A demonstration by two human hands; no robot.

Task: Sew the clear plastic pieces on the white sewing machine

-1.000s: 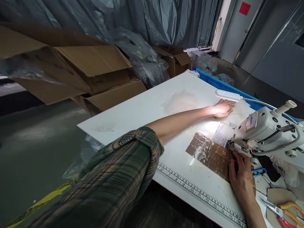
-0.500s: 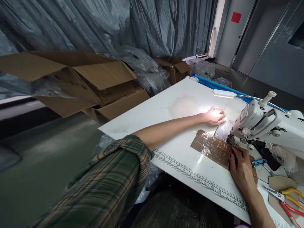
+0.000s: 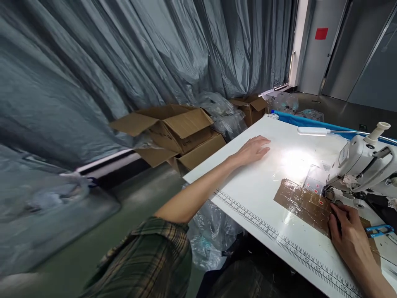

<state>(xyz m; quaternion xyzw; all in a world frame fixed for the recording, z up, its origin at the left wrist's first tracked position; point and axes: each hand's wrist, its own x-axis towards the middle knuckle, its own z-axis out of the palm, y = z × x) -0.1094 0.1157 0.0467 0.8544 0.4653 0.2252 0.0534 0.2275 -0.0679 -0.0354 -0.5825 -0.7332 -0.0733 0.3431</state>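
Note:
My left hand [image 3: 253, 150] is over the white tabletop [image 3: 248, 198] near its far left edge, fingers stretched out and apart, nothing in it. My right hand [image 3: 350, 227] rests on the brown taped sheet [image 3: 297, 203], its fingertips beside the needle area of the white sewing machine [image 3: 356, 161]. Whether its fingers pinch anything small is hidden. A clear plate with red marks [image 3: 313, 184] lies at the sheet's far edge, under the machine head. Blue thread snips [image 3: 380, 230] lie right of my right hand.
Open cardboard boxes [image 3: 186, 124] and clear plastic bags [image 3: 221, 111] stand beyond the table's left edge. A printed ruler [image 3: 269, 234] runs along the near edge. A lamp with a white handle [image 3: 313, 131] reaches over the far side.
My left hand has moved left, away from the machine, and its fingers have spread. The view has turned left. My right hand stays by the needle area.

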